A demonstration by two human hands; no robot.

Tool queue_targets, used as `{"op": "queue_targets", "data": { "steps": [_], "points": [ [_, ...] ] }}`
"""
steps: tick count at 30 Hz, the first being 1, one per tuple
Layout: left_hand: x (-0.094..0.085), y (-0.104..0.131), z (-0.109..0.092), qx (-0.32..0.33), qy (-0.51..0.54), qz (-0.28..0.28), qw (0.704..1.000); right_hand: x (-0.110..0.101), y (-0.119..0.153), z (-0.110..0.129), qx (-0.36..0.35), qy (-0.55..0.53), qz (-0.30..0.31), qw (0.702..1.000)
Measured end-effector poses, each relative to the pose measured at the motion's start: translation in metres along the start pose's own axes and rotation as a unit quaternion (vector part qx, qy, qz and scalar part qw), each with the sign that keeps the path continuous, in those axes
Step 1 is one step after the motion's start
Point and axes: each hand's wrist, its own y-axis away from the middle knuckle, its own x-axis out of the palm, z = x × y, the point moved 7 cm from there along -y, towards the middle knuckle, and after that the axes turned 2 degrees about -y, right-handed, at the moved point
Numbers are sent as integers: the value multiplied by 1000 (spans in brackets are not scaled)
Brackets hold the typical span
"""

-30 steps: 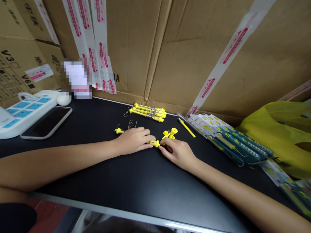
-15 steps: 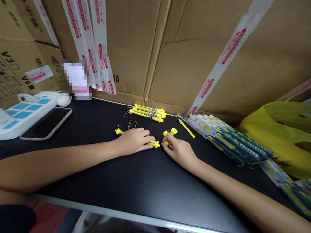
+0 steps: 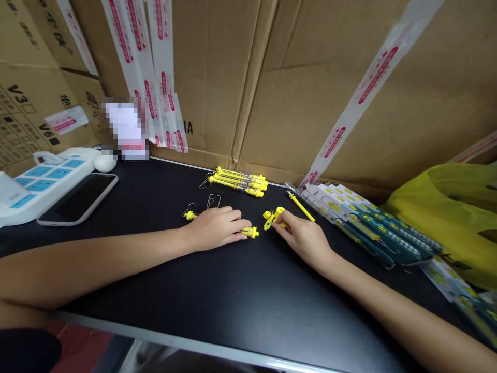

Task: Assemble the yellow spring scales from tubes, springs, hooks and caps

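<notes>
My left hand (image 3: 219, 228) lies closed over a slim yellow tool (image 3: 248, 232) with a wire hook at its left end. Its middle is hidden under my fingers, while the yellow tip sticks out to the right. Beside that hand, at its far side, are bent wire pieces (image 3: 213, 201). My right hand (image 3: 301, 233) is at a small group of yellow plastic parts (image 3: 268, 223), thumb and forefinger pinched at a small yellow piece. How much of that piece is in the grip is partly hidden by the fingers.
Several finished-looking yellow hook tools (image 3: 238, 181) lie stacked at the back. A loose yellow rod (image 3: 302, 206) rests near packaged tools (image 3: 365, 228) and a yellow bag (image 3: 438, 197) on the right. A phone (image 3: 77, 199) and power strip (image 3: 50, 178) occupy the left; cardboard (image 3: 330, 77) stands behind.
My right hand has moved slightly right, away from the tool's tip, to the loose yellow parts. My left hand stays on the hook tool. The whole view has shifted a little.
</notes>
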Motion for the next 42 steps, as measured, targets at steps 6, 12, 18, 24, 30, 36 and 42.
{"op": "queue_targets", "data": {
  "steps": [6,12,18,24,30,36,42],
  "points": [
    [-2,1,-3,6,-22,-3,1000,3,3,11,-20,88,60,994],
    [-4,1,-3,8,-16,-10,1000,3,2,6,10,62,102,993],
    [-4,2,-3,2,2,-15,1000,-10,-1,3,7,13,25,1000],
    [-7,2,-5,12,16,-29,999,-10,-1,3,-8,-2,0,1000],
    [-9,3,-8,33,18,-34,999,-10,-2,0,33,-5,28,999],
    [-6,2,-8,29,6,-32,999,0,-1,3,42,-26,65,997],
    [-9,4,-13,65,22,-28,997,-7,-3,-4,61,31,56,996]
  ]
}}
